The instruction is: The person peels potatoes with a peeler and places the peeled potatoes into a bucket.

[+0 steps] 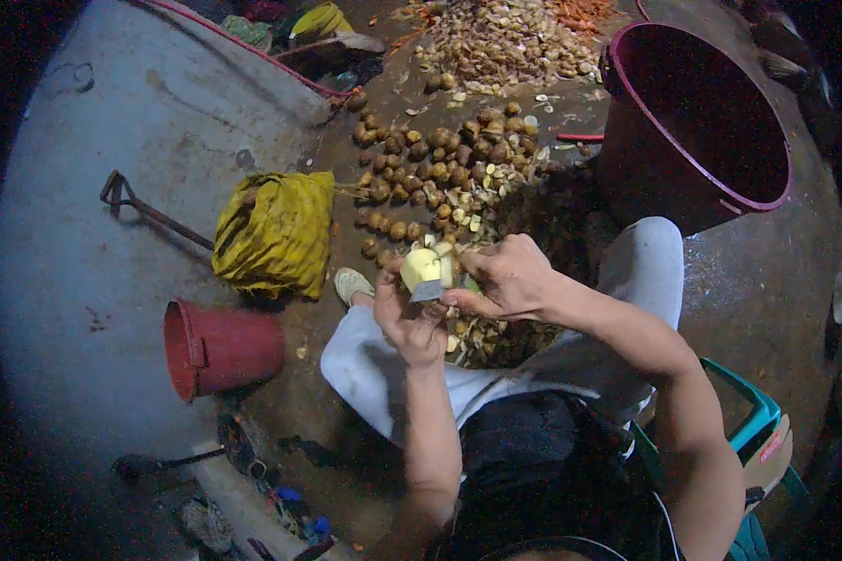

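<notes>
The left hand (407, 323) curls its fingers around a peeled yellow tuber (419, 266), probably a potato, cradling it at the fingertips. The right hand (510, 279) grips a broad-bladed knife (427, 291), its handle mostly hidden by the fist. From the right hand, the tuber lies immediately to the left; the blade reaches across that narrow gap, flat against or just in front of the tuber's near side. The left hand is nearer the tuber, which looks almost round, so no clear long axis shows.

The tuber's flesh is smooth, moist-looking and pale; the blade is flat, grey, thin and square-ended. Beyond both hands lie rough, brown, rounded unpeeled tubers (440, 168), with a loose heap of curled, papery peelings (505, 47) farther out. Left of the left hand sits a creased yellow woven sack (276, 234), and nearer the body a red plastic bucket (243, 351) lies on its side. Beyond the right hand and to its right stands a deep, dark red tub (638, 164) with a rounded rim.
</notes>
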Demonstrator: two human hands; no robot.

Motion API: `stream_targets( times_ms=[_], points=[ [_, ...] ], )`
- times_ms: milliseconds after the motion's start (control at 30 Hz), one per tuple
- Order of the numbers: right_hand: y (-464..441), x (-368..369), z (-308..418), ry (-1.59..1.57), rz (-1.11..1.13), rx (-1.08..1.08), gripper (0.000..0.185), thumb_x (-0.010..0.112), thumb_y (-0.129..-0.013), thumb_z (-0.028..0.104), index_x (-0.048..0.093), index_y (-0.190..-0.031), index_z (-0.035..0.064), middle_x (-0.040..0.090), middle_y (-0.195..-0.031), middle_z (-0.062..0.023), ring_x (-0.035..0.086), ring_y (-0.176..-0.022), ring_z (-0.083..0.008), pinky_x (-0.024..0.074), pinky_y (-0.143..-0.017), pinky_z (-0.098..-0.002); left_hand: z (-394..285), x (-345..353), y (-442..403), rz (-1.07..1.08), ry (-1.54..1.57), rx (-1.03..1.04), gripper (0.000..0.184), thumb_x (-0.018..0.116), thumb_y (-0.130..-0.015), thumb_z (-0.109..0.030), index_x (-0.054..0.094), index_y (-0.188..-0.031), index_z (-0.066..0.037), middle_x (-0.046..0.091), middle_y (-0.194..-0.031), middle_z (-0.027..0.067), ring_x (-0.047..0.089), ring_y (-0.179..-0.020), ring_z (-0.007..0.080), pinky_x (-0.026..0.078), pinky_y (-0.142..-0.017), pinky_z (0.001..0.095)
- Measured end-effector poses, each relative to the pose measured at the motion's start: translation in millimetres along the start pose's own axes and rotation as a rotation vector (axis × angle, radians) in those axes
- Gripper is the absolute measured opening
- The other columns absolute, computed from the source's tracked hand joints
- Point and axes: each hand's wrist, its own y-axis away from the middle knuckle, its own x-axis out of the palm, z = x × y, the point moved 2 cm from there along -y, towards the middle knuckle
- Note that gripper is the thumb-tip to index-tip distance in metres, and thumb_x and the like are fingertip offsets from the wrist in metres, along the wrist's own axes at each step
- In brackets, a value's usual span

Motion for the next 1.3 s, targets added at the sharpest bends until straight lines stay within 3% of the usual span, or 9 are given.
stream_targets(
  times_ms=[133,367,700,767,900,967,1033,1200,1300],
  points=[
    [-2.5,-4.0,-4.5,-0.222,0.102,0.139,0.062,0.056,-0.077,0.064,0.060,-0.073,0.0023,0.054,-0.053,-0.0200,0.058,-0.054,-0.0395,0.0458,-0.050,-0.0456,-4.6,1.9,-3.1,0.027,0.089,-0.074,0.073,0.083,-0.062,-0.022,0.046,-0.120,-0.001,0.057,-0.109,0.0103,0.057,-0.100,0.0218,0.050,-0.084,0.0301],
    [-5.5,-9.6,-6.7,-0.302,0.129,0.066,0.082,0.069,-0.052,0.076,0.055,-0.068,-0.0034,0.054,-0.054,-0.0200,0.059,-0.051,-0.0365,0.0476,-0.052,-0.0430,3.7,-11.3,-1.1,0.216,0.214,-0.250,0.074,0.083,-0.059,-0.016,0.045,-0.120,0.003,0.058,-0.109,0.0146,0.060,-0.097,0.0244,0.049,-0.087,0.0328],
    [-1.4,-9.0,-2.4,-0.231,0.156,0.096,0.083,0.066,-0.053,0.078,0.058,-0.066,-0.0030,0.054,-0.050,-0.0189,0.059,-0.050,-0.0361,0.0477,-0.051,-0.0437,-4.4,0.9,-1.5,0.225,0.200,-0.186,0.075,0.083,-0.059,-0.017,0.046,-0.120,0.004,0.057,-0.113,0.0140,0.058,-0.101,0.0225,0.046,-0.091,0.0322],
    [0.7,-10.4,0.9,-0.106,0.076,0.066,0.077,0.061,-0.063,0.076,0.061,-0.070,-0.0007,0.053,-0.049,-0.0186,0.059,-0.050,-0.0377,0.0468,-0.049,-0.0456,-4.6,5.3,-1.3,0.198,0.278,-0.131,0.074,0.083,-0.060,-0.017,0.046,-0.120,0.004,0.057,-0.113,0.0135,0.058,-0.100,0.0220,0.047,-0.090,0.0316],
    [3.4,-4.2,6.0,-0.039,0.072,0.005,0.066,0.055,-0.076,0.066,0.061,-0.076,0.0005,0.052,-0.048,-0.0173,0.058,-0.051,-0.0394,0.0447,-0.046,-0.0467,-1.7,2.3,-0.5,0.030,0.013,-0.071,0.071,0.083,-0.061,-0.026,0.049,-0.118,0.000,0.059,-0.110,0.0108,0.061,-0.096,0.0209,0.051,-0.085,0.0311],
    [0.3,-2.8,1.1,-0.058,0.079,0.026,0.068,0.057,-0.073,0.068,0.061,-0.076,0.0000,0.053,-0.049,-0.0176,0.058,-0.052,-0.0392,0.0455,-0.048,-0.0459,-1.5,2.1,-0.3,0.022,-0.017,-0.024,0.071,0.083,-0.062,-0.026,0.050,-0.119,-0.001,0.059,-0.109,0.0106,0.061,-0.095,0.0202,0.051,-0.085,0.0308],
    [-2.3,-4.1,-1.3,-0.078,0.087,0.047,0.070,0.059,-0.070,0.070,0.061,-0.076,-0.0004,0.054,-0.050,-0.0178,0.059,-0.052,-0.0390,0.0462,-0.049,-0.0450,-1.0,-1.0,0.4,0.030,0.144,-0.158,0.069,0.084,-0.062,-0.024,0.050,-0.118,-0.001,0.060,-0.106,0.0107,0.061,-0.093,0.0202,0.051,-0.084,0.0305],
    [-4.4,-10.2,-3.3,-0.254,0.131,0.131,0.081,0.069,-0.052,0.075,0.058,-0.073,-0.0030,0.055,-0.054,-0.0188,0.060,-0.053,-0.0368,0.0487,-0.054,-0.0429,1.4,-1.1,0.6,0.118,0.211,-0.215,0.079,0.088,-0.057,-0.027,0.046,-0.118,0.000,0.061,-0.104,0.0118,0.061,-0.093,0.0211,0.052,-0.084,0.0302],
    [-3.7,-13.5,-1.3,-0.316,0.181,0.098,0.081,0.070,-0.052,0.074,0.057,-0.071,-0.0032,0.056,-0.055,-0.0188,0.060,-0.054,-0.0365,0.0487,-0.054,-0.0428,3.5,0.5,2.6,0.161,0.172,-0.246,0.083,0.089,-0.054,-0.029,0.045,-0.118,0.001,0.061,-0.105,0.0124,0.062,-0.095,0.0215,0.052,-0.086,0.0317]
  ],
)
